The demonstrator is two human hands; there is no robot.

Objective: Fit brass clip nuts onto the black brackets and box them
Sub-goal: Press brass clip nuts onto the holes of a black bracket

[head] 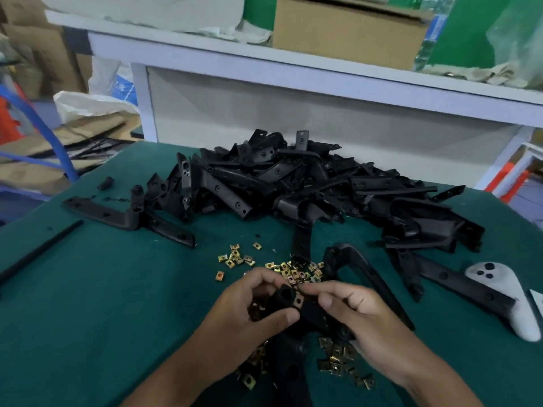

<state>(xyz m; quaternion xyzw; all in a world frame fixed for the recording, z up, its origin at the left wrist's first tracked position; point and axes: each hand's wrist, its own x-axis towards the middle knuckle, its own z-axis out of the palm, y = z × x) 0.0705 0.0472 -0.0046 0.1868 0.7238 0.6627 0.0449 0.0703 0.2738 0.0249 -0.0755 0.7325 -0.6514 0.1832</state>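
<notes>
My left hand grips the end of a black bracket just above the green table. My right hand pinches a brass clip nut against that bracket's end. Loose brass clip nuts lie scattered just beyond my hands, and more brass nuts lie beneath my wrists. A large heap of black brackets covers the far half of the table.
Single brackets lie at the left and to the right of my hands. A white controller rests at the right edge. A thin black rod lies at the left. A cardboard box stands on the white shelf behind.
</notes>
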